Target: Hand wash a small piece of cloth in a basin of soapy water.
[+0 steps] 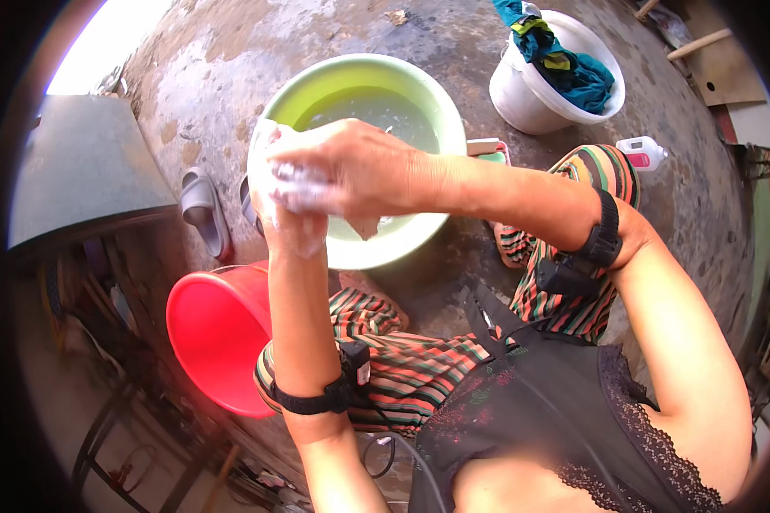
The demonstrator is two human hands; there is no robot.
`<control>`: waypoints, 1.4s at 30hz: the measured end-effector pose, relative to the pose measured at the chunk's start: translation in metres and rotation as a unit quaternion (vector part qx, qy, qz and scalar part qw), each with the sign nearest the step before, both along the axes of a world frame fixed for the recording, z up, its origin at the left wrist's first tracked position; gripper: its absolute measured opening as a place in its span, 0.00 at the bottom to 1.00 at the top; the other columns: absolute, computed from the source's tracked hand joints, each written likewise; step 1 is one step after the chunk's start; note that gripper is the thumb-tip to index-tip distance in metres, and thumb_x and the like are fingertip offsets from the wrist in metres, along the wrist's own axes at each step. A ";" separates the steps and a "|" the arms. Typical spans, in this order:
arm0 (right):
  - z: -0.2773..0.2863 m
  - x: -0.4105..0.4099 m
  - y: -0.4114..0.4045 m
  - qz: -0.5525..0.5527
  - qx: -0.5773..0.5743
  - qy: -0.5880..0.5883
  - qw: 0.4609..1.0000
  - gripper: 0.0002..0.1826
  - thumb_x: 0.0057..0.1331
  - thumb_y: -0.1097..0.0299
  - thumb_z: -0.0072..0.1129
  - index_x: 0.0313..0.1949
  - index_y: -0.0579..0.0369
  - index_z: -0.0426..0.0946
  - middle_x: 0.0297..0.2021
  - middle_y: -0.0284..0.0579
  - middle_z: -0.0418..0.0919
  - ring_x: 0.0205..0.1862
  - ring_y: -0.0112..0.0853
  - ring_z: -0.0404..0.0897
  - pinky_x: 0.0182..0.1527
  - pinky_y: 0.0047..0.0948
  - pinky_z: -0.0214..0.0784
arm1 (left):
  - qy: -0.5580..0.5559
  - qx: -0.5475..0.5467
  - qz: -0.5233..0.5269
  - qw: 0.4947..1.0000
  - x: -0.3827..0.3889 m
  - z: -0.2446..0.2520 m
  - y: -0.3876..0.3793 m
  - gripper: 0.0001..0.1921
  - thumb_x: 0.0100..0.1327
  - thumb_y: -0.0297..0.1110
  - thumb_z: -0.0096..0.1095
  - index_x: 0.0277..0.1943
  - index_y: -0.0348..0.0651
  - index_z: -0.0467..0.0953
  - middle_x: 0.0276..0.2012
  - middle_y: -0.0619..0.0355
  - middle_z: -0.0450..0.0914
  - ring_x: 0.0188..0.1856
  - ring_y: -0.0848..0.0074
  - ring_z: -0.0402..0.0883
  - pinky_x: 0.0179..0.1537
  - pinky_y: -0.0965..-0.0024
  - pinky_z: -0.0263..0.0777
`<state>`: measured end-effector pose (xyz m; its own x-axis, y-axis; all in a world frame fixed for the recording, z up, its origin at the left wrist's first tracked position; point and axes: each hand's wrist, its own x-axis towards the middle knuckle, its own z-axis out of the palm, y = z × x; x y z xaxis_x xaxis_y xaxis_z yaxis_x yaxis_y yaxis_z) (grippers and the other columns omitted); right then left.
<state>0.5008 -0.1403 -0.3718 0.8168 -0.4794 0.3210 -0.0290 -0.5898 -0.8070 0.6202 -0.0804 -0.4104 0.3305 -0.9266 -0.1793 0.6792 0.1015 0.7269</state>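
Observation:
My right hand (373, 168) closes over a white, sudsy bundle (303, 183) that looks like wet cloth; blur hides its exact form. Beneath it, my left hand (290, 226) is pressed against the same bundle, lathered with foam and largely covered by the right. Both hands are together above the left side of a pale green plastic basin (446, 122). Cloudy water (391, 115) with some bubbles stands in the basin.
A red bucket (215, 340) lies tipped by my left knee. At the upper right, a white bucket (520, 96) holds teal clothing (584, 83). Nearby lies a white plastic bottle (641, 154). A grey slipper (205, 215) rests on the concrete floor (224, 70) beside a grey tabletop (90, 167).

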 end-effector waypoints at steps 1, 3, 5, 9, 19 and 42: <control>0.002 0.000 0.004 0.018 -0.072 -0.042 0.996 0.16 0.59 0.59 0.54 0.42 0.55 0.73 0.30 0.57 0.76 0.31 0.46 0.78 0.34 0.36 0.70 | 0.045 -0.025 -0.042 0.998 0.006 -0.004 0.000 0.14 0.67 0.41 0.44 0.46 0.41 0.68 0.39 0.60 0.73 0.41 0.75 0.74 0.41 0.71 0.72; -0.002 0.003 -0.003 -0.028 -0.057 0.017 0.998 0.13 0.58 0.59 0.55 0.37 0.56 0.72 0.27 0.55 0.76 0.30 0.50 0.76 0.32 0.40 0.68 | -0.109 -0.021 0.016 0.994 -0.012 -0.010 0.013 0.20 0.66 0.43 0.45 0.54 0.38 0.64 0.47 0.57 0.72 0.49 0.72 0.72 0.50 0.68 0.69; -0.007 0.002 -0.022 -0.097 -0.044 0.063 0.992 0.13 0.59 0.59 0.54 0.36 0.56 0.71 0.25 0.57 0.75 0.31 0.52 0.75 0.32 0.43 0.67 | -0.261 -0.055 0.034 0.963 -0.015 -0.008 0.006 0.22 0.67 0.43 0.44 0.57 0.36 0.62 0.51 0.56 0.70 0.52 0.71 0.71 0.52 0.66 0.67; -0.011 0.002 -0.034 -0.135 0.048 0.051 0.988 0.15 0.63 0.55 0.51 0.40 0.54 0.69 0.26 0.56 0.76 0.32 0.50 0.77 0.34 0.42 0.67 | -0.007 -0.018 0.008 1.000 -0.014 0.025 -0.007 0.19 0.69 0.43 0.39 0.51 0.37 0.68 0.46 0.54 0.75 0.49 0.71 0.74 0.53 0.65 0.67; -0.008 0.002 -0.058 -0.065 0.221 -0.094 0.968 0.18 0.60 0.57 0.57 0.45 0.56 0.72 0.38 0.42 0.76 0.41 0.25 0.74 0.45 0.24 0.65 | -0.184 0.076 -0.131 0.971 -0.014 0.029 -0.007 0.21 0.65 0.38 0.49 0.59 0.40 0.62 0.51 0.56 0.71 0.51 0.74 0.73 0.50 0.69 0.69; -0.001 0.006 0.001 0.080 0.074 -0.142 0.984 0.16 0.54 0.75 0.51 0.44 0.59 0.69 0.34 0.50 0.74 0.35 0.35 0.77 0.38 0.33 0.71 | 0.159 0.008 0.084 0.984 0.044 -0.004 0.004 0.12 0.64 0.42 0.50 0.35 0.42 0.73 0.31 0.56 0.77 0.39 0.67 0.76 0.44 0.60 0.71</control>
